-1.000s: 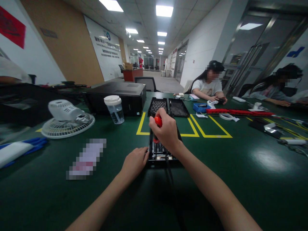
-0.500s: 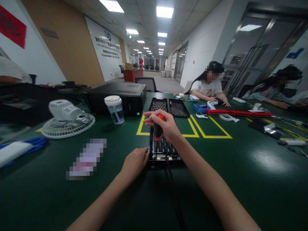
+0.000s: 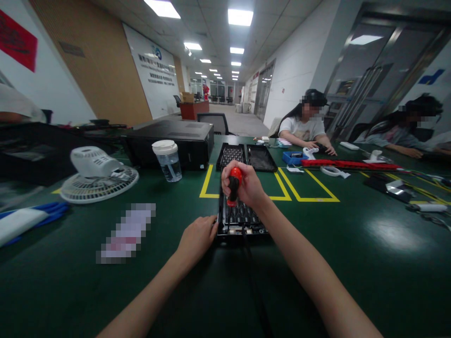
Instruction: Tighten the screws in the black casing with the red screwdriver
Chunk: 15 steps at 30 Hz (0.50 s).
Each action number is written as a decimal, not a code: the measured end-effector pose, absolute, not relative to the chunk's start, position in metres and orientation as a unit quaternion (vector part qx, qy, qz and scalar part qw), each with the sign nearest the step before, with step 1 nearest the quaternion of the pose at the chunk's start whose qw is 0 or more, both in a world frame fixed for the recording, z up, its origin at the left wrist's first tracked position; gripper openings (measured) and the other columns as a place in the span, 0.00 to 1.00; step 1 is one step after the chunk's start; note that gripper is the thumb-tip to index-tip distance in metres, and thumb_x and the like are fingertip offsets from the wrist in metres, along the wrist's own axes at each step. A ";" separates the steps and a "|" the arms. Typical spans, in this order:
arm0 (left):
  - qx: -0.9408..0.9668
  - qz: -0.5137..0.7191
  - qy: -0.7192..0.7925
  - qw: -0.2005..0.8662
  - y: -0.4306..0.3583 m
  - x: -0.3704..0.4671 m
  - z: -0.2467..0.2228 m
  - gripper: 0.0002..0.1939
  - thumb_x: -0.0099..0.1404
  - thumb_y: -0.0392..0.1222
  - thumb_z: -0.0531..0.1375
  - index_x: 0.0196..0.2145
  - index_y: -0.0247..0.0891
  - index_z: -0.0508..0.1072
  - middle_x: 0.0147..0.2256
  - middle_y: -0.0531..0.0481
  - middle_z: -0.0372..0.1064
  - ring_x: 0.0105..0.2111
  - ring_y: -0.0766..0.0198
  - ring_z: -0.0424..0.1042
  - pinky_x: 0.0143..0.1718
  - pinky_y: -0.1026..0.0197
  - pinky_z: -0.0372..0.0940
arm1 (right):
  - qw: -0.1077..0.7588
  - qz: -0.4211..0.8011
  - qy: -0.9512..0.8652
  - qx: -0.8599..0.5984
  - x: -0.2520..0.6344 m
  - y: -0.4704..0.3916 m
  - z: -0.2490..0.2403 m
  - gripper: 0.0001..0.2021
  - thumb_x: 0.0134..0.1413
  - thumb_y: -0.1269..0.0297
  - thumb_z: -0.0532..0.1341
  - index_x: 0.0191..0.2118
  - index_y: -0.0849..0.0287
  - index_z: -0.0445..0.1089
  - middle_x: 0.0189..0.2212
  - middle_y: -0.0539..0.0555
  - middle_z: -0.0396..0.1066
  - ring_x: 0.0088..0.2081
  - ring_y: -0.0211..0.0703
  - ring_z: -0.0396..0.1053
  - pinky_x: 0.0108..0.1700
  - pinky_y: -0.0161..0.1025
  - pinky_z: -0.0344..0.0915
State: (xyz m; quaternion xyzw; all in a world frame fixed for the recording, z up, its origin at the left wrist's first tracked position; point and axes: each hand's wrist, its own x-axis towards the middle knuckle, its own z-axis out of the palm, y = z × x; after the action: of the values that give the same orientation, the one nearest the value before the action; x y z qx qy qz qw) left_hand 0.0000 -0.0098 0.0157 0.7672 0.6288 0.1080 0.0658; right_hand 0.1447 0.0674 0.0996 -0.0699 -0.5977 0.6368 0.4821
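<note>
clear cup (image 3: 168, 160) with white lid, water inside | left hand (image 3: 197, 237) loosely curled, pressed on left edge of black keyboard (image 3: 239, 213) | right hand (image 3: 246, 185) wrapped round red-handled screwdriver (image 3: 232, 187), upright over keyboard | open black case (image 3: 245, 157) behind, bits in left half

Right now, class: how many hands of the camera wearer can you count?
2. The left hand rests against the black device; the right hand grips the red-handled screwdriver above it.
</note>
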 end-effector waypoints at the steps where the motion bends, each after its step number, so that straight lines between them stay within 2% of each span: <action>1: 0.767 0.108 0.629 0.066 -0.010 0.000 0.016 0.18 0.66 0.45 0.45 0.49 0.41 0.68 0.43 0.46 0.71 0.42 0.60 0.69 0.41 0.60 0.62 | 0.474 0.645 -0.595 -0.064 0.145 0.067 0.100 0.15 0.55 0.54 0.48 0.28 0.60 0.61 0.21 0.47 0.61 0.19 0.33 0.61 0.22 0.33 0.59; 3: 0.768 0.111 0.628 0.066 -0.010 0.000 0.016 0.19 0.66 0.45 0.45 0.49 0.41 0.67 0.43 0.46 0.71 0.42 0.60 0.69 0.41 0.60 0.63 | 0.465 0.653 -0.594 -0.067 0.147 0.067 0.101 0.15 0.55 0.56 0.45 0.29 0.60 0.62 0.21 0.48 0.61 0.20 0.34 0.62 0.24 0.34 0.60; 15: 0.771 0.113 0.623 0.062 -0.009 0.000 0.014 0.19 0.66 0.45 0.45 0.49 0.40 0.67 0.43 0.46 0.72 0.42 0.59 0.70 0.41 0.60 0.63 | 0.424 0.662 -0.616 -0.054 0.155 0.072 0.100 0.12 0.54 0.58 0.46 0.31 0.60 0.61 0.23 0.50 0.61 0.22 0.36 0.62 0.26 0.36 0.61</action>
State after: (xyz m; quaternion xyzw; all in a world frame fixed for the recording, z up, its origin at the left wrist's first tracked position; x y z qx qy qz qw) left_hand 0.0000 -0.0091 0.0140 0.7712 0.6235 0.1126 0.0619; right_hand 0.1550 0.0718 0.1004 -0.0539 -0.6161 0.6616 0.4241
